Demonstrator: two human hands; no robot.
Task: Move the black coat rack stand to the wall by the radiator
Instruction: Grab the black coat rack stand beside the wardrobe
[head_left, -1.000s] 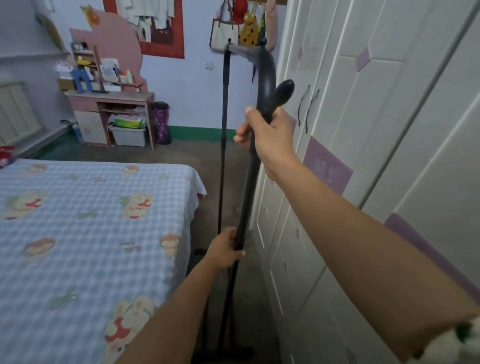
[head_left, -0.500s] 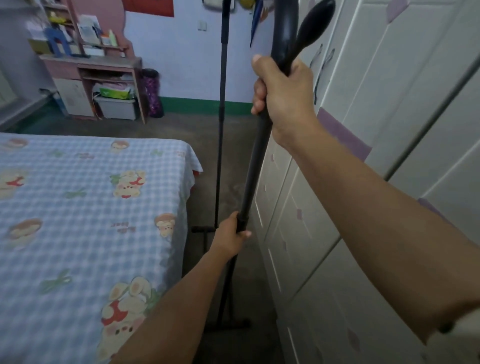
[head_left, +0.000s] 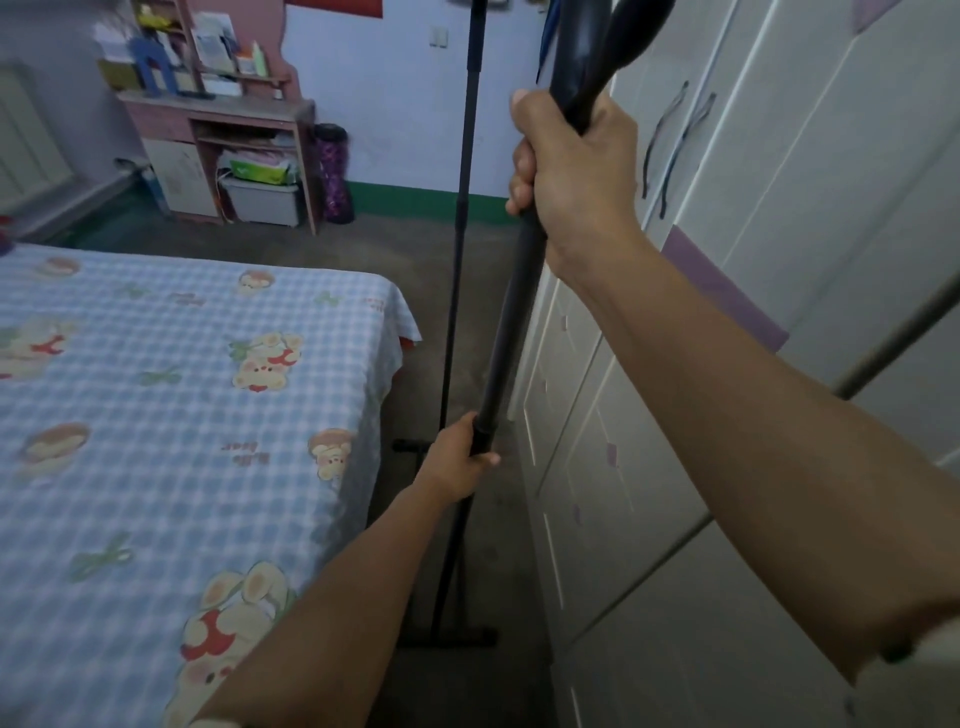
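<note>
1. We see both bare hands closed around the near upright of the black coat rack stand (head_left: 511, 322): the right hand (head_left: 571, 171) grips it high, just under the curved top, and the left hand (head_left: 460, 457) grips it low.
2. The stand is in the narrow aisle between the bed (head_left: 171, 415) and the white wardrobe (head_left: 753, 260), its foot bar near the floor.
3. The radiator (head_left: 26, 140) shows at the far left, well apart from us.
4. We judge the foot bar could catch on the bed corner in turning.
5. The far upright could swing into the wardrobe doors if the frame twists.
6. The top is out of view, so it might strike something overhead.
</note>
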